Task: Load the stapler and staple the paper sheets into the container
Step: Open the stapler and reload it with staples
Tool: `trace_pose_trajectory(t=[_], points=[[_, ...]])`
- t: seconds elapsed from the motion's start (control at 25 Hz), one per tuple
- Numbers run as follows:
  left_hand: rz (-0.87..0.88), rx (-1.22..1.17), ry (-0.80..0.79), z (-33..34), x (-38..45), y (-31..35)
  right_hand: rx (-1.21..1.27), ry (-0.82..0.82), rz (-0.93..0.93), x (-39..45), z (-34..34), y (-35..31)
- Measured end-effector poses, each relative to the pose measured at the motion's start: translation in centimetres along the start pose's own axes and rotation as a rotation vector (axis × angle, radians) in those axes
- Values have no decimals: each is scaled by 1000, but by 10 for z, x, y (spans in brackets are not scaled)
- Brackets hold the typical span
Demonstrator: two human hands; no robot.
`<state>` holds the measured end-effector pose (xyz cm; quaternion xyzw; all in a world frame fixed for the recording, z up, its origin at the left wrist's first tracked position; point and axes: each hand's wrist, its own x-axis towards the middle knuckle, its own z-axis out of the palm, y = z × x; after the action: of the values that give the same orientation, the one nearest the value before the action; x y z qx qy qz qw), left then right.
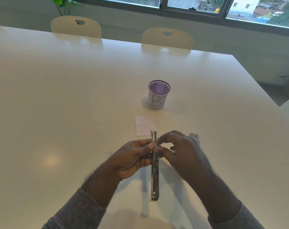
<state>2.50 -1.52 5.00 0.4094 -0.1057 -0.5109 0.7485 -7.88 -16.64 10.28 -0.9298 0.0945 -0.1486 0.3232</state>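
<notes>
**Stapler opened out flat, both hands on it**

From my feed, the left hand (133,156) is closed around the middle of the metal stapler (154,166), which is swung open lengthwise above the table (58,96). The right hand (181,152) pinches at the top rail with curled fingertips; I can't tell if it's holding staples. The paper sheets (144,125) lie just beyond, and the purple mesh cup (158,95) stands further back.
</notes>
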Motion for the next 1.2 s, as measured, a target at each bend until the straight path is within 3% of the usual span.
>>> trace_pose_trajectory(t=[0.16,0.32,0.68,0.96,1.2], points=[[22,-45,92,-2,2,4,110,78,-87,-9,8,-1],[-16,41,154,0,5,8,24,117,-156,-16,14,0],[64,757,532,2,14,2,-21,52,-153,-25,38,14],[112,983,656,2,19,-7,-44,24,-155,-25,55,21],[129,1032,690,5,20,-4,-75,5,-130,-25,52,21]])
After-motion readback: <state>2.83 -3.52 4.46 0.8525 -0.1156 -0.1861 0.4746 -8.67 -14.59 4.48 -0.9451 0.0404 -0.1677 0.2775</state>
